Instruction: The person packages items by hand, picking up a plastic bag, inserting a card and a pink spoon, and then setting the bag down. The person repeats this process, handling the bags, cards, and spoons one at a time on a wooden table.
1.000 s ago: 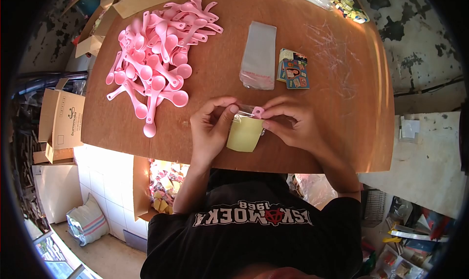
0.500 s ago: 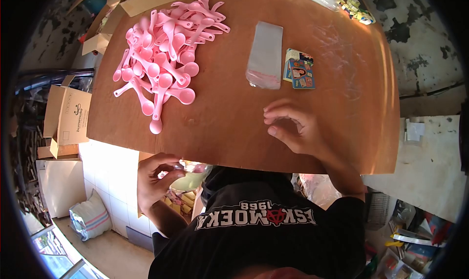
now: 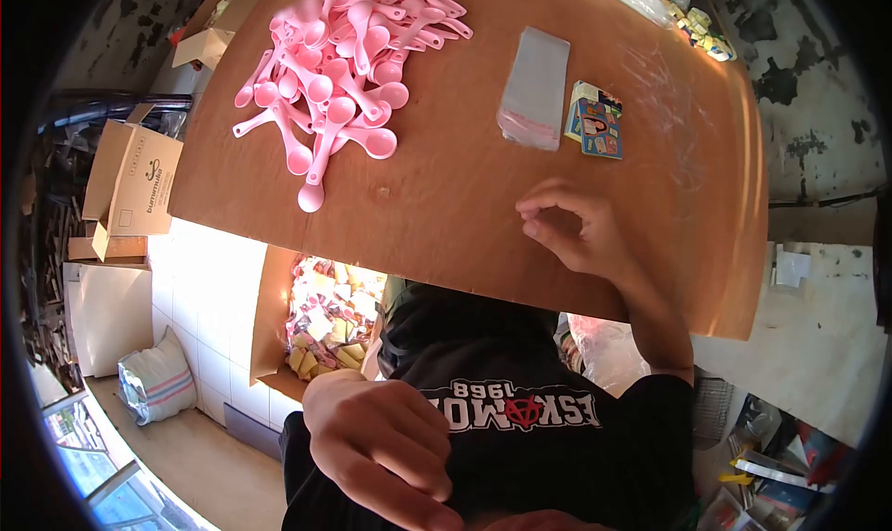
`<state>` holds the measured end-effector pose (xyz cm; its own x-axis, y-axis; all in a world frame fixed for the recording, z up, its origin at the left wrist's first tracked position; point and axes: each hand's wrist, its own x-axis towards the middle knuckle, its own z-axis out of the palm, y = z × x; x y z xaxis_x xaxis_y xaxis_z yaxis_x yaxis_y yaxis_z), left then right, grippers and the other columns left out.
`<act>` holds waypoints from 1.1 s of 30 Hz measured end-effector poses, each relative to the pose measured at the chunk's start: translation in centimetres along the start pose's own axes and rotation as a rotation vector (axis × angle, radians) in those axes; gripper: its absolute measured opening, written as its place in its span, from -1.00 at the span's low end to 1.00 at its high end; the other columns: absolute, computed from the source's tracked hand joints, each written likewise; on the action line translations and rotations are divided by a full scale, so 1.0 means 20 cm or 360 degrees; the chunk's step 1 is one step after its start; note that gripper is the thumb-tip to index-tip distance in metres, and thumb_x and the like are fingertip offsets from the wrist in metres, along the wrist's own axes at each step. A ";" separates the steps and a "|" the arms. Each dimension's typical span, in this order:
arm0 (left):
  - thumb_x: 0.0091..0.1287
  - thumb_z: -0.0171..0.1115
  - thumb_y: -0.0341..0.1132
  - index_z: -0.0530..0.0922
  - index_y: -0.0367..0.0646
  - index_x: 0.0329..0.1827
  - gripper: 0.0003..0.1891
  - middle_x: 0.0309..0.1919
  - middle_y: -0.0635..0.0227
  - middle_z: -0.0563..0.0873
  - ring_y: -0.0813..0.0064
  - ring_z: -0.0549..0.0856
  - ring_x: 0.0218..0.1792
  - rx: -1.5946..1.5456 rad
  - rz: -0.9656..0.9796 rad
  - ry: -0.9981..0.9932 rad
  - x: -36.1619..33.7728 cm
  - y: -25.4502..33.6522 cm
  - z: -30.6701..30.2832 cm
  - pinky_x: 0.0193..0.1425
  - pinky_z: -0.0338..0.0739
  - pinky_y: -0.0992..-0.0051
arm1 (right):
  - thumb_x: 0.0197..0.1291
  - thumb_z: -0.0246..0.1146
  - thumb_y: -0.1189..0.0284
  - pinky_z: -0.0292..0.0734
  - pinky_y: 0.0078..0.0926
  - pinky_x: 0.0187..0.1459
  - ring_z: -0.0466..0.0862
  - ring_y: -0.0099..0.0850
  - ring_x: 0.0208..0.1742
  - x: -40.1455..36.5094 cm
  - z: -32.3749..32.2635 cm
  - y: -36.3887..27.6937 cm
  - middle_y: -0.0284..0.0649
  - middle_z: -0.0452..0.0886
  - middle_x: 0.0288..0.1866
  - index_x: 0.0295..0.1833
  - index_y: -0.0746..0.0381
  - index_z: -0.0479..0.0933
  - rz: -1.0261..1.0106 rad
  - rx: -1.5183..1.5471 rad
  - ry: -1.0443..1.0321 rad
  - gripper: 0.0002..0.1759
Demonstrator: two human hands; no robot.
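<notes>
1. Pink spoons (image 3: 348,57) are piled far left on the table (image 3: 446,215).
2. The left hand (image 3: 381,438) is held near, off-table; its grip cannot be told.
3. Clear sleeves (image 3: 534,85) are stacked far; a fresh one is probably called for.
4. The right hand (image 3: 576,229) is rested empty, loosely curled, seemingly between packs.

Black shirt (image 3: 557,438) printed "1968" upside down above partly hidden white lettering, cardboard box (image 3: 139,183) wording illegible

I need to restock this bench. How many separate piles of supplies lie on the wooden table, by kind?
Heap of pink spoons: 1
Stack of clear bags: 1
Stack of picture cards: 1
Cluster of small packets at the far right corner, partly cut off by the frame edge: 1
Total: 4
</notes>
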<state>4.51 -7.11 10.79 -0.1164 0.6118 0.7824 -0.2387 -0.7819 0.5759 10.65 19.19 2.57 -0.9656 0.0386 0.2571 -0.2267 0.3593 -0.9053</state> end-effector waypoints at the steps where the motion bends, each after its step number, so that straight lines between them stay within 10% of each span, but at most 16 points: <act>1: 0.28 0.20 -0.60 0.37 -0.25 0.10 -0.65 -0.51 -0.01 0.62 0.41 0.54 -0.71 -0.0121 0.0080 -0.0032 0.05 -0.03 0.03 -0.69 0.36 0.52 | 0.13 0.32 0.60 0.56 -0.60 -0.14 0.63 -0.54 -0.22 0.00 0.00 0.00 -0.25 0.63 -0.23 -0.11 0.30 0.60 0.0006 -0.0011 -0.0005 -0.82; 5: 0.38 0.16 -0.35 0.51 -0.04 0.06 -0.78 -0.67 0.32 0.46 0.56 0.39 -0.78 -0.0171 0.0337 0.0168 0.17 -0.07 0.14 -0.77 0.16 0.60 | 0.15 0.32 0.57 0.51 -0.65 -0.18 0.62 -0.57 -0.24 -0.01 -0.05 -0.04 -0.28 0.63 -0.26 -0.10 0.30 0.61 0.0227 -0.0304 -0.0049 -0.81; 7: 0.44 -0.02 -0.37 0.48 -0.52 -0.13 -0.72 -0.41 -0.07 0.58 0.29 0.49 -0.67 -0.0482 0.0032 0.0070 0.10 -0.05 0.10 -0.67 0.32 0.41 | 0.16 0.33 0.54 0.49 -0.67 -0.24 0.60 -0.60 -0.30 0.02 -0.11 -0.12 -0.30 0.63 -0.31 -0.11 0.29 0.62 0.0321 -0.0449 0.0052 -0.83; 11: 0.45 -0.07 -0.31 0.43 -0.42 -0.42 -0.67 -0.44 -0.10 0.56 0.20 0.48 -0.68 -0.0222 0.0109 -0.0018 0.10 -0.04 0.10 -0.68 0.35 0.39 | 0.20 0.31 0.44 0.42 -0.66 -0.40 0.53 -0.64 -0.48 0.10 -0.23 -0.05 -0.34 0.65 -0.44 -0.17 0.26 0.64 0.0263 -0.0679 0.0220 -0.86; 15: 0.43 -0.03 -0.32 0.40 -0.36 -0.39 -0.73 -0.51 -0.01 0.57 0.24 0.49 -0.68 -0.0270 0.0093 -0.0020 0.14 -0.02 0.09 -0.68 0.35 0.42 | 0.15 0.28 0.43 0.44 -0.54 -0.41 0.56 -0.51 -0.50 0.23 -0.29 0.00 -0.27 0.67 -0.45 -0.24 0.27 0.65 0.0212 -0.0922 0.0235 -0.86; 17: 0.32 0.19 -0.44 0.49 -0.17 0.05 -0.76 -0.70 0.38 0.45 0.67 0.34 -0.81 -0.0053 0.0344 -0.0058 0.24 -0.02 0.07 -0.79 0.08 0.67 | 0.09 0.28 0.43 0.50 -0.45 -0.37 0.63 -0.39 -0.46 0.31 -0.29 0.02 -0.19 0.68 -0.44 -0.25 0.26 0.66 0.0271 -0.1008 0.0223 -0.84; 24: 0.33 0.17 -0.45 0.51 -0.20 -0.02 -0.81 -0.71 0.42 0.44 0.70 0.33 -0.81 -0.0120 0.0406 0.0091 0.17 0.03 0.02 -0.79 0.07 0.68 | -0.06 0.40 0.31 0.51 -0.45 -0.36 0.67 -0.34 -0.44 0.52 -0.28 0.17 -0.15 0.71 -0.39 -0.32 0.25 0.68 0.0330 -0.1370 -0.0050 -0.76; 27: 0.30 0.09 -0.64 0.35 -0.08 -0.03 -0.72 -0.57 -0.01 0.58 0.45 0.48 -0.73 -0.0442 0.0113 -0.0317 0.16 0.08 -0.09 -0.71 0.21 0.56 | -0.10 0.41 0.30 0.52 -0.45 -0.37 0.70 -0.33 -0.43 0.56 -0.29 0.23 -0.17 0.70 -0.44 -0.37 0.24 0.68 0.0450 -0.1406 -0.0131 -0.77; 33: 0.33 0.16 -0.44 0.50 -0.19 0.01 -0.79 -0.71 0.41 0.45 0.70 0.35 -0.80 -0.0140 0.0345 0.0177 0.15 0.09 -0.06 -0.78 0.08 0.68 | -0.09 0.34 0.40 0.53 -0.29 -0.34 0.66 -0.19 -0.42 0.58 -0.27 0.21 -0.14 0.66 -0.48 -0.46 0.21 0.67 0.0547 -0.1416 -0.0074 -0.89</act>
<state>2.62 -6.47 13.94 -0.2782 0.4445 0.8515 -0.2792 -0.8856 0.3711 -0.80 26.17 3.54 -0.9699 0.2435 -0.0061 0.2314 0.9134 -0.3350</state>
